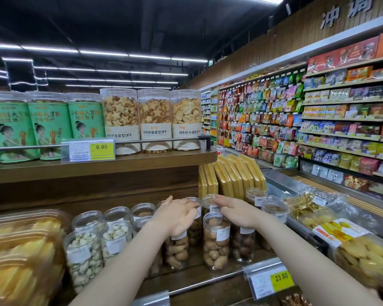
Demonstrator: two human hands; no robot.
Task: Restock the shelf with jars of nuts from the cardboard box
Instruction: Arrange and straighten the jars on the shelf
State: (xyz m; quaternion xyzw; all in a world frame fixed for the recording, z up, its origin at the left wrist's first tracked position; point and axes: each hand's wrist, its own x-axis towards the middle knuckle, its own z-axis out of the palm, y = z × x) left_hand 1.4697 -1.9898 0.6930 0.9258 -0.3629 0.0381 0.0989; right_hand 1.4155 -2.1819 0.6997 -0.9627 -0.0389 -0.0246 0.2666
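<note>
A supermarket aisle runs off to your right, packed with snack packets under strip lights; in front of you is a wooden lower shelf (208, 277) of clear nut jars, with biscuit tubs (155, 120) on the tier above. Your left hand (177, 214) lies over the lid of a rear walnut jar (195, 226), fingers (191, 205) straight and close together, reaching toward the back. Your right hand (234, 209) mirrors it, fingers (219, 198) flat and together on the lid of the jar behind (209, 203). Neither hand is curled round anything that I can see. Both jars stand upright, long axis vertical, directly under and just beyond your fingertips, so each hand is already at its own jar. Pistachio jars (84, 252) stand well to the left of your left fingers. The cardboard box is out of view (probably below the frame), so the next jar lies behind your hands, not ahead of them.
</note>
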